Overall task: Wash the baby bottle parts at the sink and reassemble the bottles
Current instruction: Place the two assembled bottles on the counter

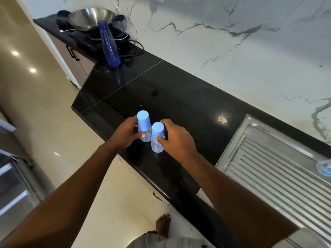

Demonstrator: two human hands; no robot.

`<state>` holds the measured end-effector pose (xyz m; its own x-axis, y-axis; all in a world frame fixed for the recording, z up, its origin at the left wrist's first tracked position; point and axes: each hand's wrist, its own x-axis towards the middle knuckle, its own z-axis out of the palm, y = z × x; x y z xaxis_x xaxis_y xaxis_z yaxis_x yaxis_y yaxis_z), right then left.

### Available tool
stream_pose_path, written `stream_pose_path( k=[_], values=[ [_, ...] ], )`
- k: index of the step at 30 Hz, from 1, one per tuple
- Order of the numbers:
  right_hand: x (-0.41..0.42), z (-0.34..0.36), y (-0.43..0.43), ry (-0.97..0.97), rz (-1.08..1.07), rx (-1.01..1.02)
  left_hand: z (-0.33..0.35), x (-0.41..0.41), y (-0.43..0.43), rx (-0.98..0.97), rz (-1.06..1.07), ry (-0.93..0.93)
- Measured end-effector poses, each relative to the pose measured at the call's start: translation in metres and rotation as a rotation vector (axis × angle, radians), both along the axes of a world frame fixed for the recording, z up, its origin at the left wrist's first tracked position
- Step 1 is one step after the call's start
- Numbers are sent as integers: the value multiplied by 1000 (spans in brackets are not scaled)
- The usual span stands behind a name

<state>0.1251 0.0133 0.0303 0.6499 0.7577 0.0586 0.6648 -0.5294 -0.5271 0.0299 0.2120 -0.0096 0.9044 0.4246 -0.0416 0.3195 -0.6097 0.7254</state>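
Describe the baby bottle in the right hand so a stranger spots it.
Left of the steel drainboard, two small clear bottles with pale blue caps stand on the black countertop. It is the nearer one, gripped by the right hand; the left hand holds its twin.

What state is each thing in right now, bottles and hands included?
Left bottle: upright, capped, on counter.
Right bottle: upright, capped, on counter.
Left hand: fingers grip left bottle.
Right hand: fingers grip right bottle.
Tall bottle: upright, capped, untouched.
Wok: upright, looks empty.
Clear item: on drainboard, cut off by frame.
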Motion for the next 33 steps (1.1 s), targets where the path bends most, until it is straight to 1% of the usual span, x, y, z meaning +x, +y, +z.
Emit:
stream_pose_path(
  k=[4,7,14,16,19,20,22,24,25,27,28,30,33],
  values=[
    [3,2,-9,8,-2,-37,-7,-9,4,41,32,84],
    [8,2,-25,35,-21,-40,-16,-24,-5,-8,123,137],
    [16,-1,-77,95,-111,3,-34,-62,-56,-182,386,30],
    [19,-4,-101,129,-171,32,-41,-72,-71,-224,422,24],
    [42,-8,-156,202,-350,107,-42,-69,-111,-314,401,-17],
    [55,-7,-186,166,-425,122,-42,-60,-130,-351,364,-30],
    [79,-7,-249,38,-579,139,-40,-40,-167,-395,286,-31],
    [100,-3,-290,-65,-731,182,-37,-29,-185,-399,224,-18],
    [112,1,-323,-149,-831,162,-38,-15,-203,-383,160,-12],
    [137,7,-370,-291,-986,43,-35,4,-228,-374,80,0],
    [149,11,-390,-303,-1029,-11,-33,13,-240,-380,45,5],
    [171,12,-418,-230,-1064,-103,-28,27,-260,-372,-24,7],
    [195,8,-449,-110,-1026,-203,-19,42,-295,-348,-86,34]
  ],
)
